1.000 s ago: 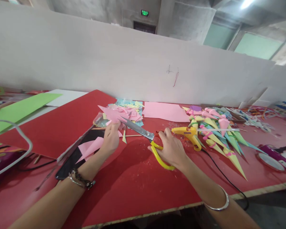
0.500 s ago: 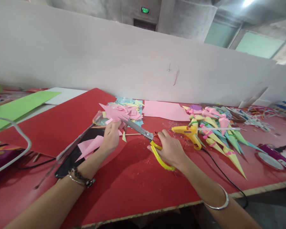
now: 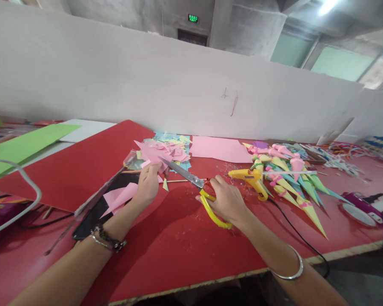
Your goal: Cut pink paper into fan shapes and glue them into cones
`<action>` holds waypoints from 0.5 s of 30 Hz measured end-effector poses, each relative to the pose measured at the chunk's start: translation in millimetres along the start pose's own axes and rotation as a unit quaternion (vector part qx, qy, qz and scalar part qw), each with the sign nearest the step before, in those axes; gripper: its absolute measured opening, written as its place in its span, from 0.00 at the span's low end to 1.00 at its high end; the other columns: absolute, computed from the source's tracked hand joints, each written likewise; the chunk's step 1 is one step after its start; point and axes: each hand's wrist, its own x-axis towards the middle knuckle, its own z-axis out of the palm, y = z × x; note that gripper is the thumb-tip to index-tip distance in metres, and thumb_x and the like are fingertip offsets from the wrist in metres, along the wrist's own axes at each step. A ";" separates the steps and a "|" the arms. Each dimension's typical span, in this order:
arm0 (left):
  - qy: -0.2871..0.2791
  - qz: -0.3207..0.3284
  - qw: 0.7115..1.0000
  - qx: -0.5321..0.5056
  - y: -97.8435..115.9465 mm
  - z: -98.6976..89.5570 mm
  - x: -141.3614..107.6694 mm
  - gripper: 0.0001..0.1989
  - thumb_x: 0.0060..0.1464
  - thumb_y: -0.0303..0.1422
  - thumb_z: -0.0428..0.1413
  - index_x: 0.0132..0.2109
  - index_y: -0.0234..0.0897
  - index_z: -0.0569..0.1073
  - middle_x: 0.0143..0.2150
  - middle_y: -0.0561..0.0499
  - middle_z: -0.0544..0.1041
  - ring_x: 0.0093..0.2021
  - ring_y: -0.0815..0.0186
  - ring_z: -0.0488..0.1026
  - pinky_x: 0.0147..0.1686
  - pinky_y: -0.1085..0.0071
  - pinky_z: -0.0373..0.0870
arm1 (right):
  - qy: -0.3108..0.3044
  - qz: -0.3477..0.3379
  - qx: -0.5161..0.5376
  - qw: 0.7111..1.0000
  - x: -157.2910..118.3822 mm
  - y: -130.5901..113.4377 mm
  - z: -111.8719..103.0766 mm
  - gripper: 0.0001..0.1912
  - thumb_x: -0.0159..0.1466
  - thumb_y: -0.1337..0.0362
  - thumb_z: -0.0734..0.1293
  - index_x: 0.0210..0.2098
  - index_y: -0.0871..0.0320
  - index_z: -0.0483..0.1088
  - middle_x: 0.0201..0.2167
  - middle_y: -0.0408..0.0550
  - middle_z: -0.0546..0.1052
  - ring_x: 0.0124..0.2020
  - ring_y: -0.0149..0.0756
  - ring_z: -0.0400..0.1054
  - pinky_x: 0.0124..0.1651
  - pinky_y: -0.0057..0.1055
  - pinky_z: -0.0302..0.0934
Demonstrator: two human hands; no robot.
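My left hand [image 3: 148, 183] is closed on a pink paper piece [image 3: 148, 152], which points up and to the left. Yellow-handled scissors [image 3: 191, 177] are in my right hand [image 3: 228, 199], with their blade tips against the paper beside my left fingers. Whether the blades are parted is hard to tell. Behind the held piece lies a pile of pink, yellow and blue paper scraps [image 3: 175, 152]. Folded pink paper [image 3: 119, 197] rests on a black tablet-like object [image 3: 86, 221] by my left wrist.
A yellow glue gun [image 3: 250, 178] with a black cord lies right of my right hand, beside several pastel paper cones [image 3: 309, 208]. A pink sheet [image 3: 221, 148] lies near the white partition [image 3: 178, 85]. Large red board [image 3: 83, 165] and green sheet [image 3: 35, 142] are at left.
The camera view has shifted slightly. Both hands keep nearly the same pose, with the paper and scissors still held.
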 end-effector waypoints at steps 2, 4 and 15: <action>-0.005 -0.004 1.000 0.002 -0.8 -0.1 0.2 0.14 0.46 0.35 0.43 0.15 0.41 0.56 0.16 0.53 0.61 0.26 0.64 0.63 0.31 0.67 0.63 | -0.002 0.001 0.004 1.000 0.0 -0.3 -0.4 0.25 0.60 0.43 0.54 0.36 0.58 0.65 0.33 0.46 0.68 0.26 0.35 0.68 0.23 0.28 0.46; -0.012 -0.009 1.000 0.007 -1.9 -0.4 0.5 0.15 0.46 0.35 0.43 0.15 0.41 0.57 0.17 0.52 0.62 0.27 0.63 0.64 0.32 0.66 0.64 | -0.005 0.002 0.006 1.000 0.0 -0.6 -0.5 0.24 0.60 0.43 0.54 0.35 0.58 0.66 0.33 0.46 0.68 0.26 0.35 0.68 0.23 0.28 0.46; -0.037 -0.024 0.997 0.058 4.3 1.8 0.3 0.13 0.43 0.36 0.44 0.14 0.40 0.61 0.17 0.52 0.66 0.25 0.64 0.64 0.31 0.67 0.64 | 0.001 0.004 0.006 1.000 0.1 0.0 -1.1 0.25 0.60 0.43 0.54 0.41 0.59 0.63 0.38 0.49 0.67 0.26 0.35 0.68 0.24 0.29 0.49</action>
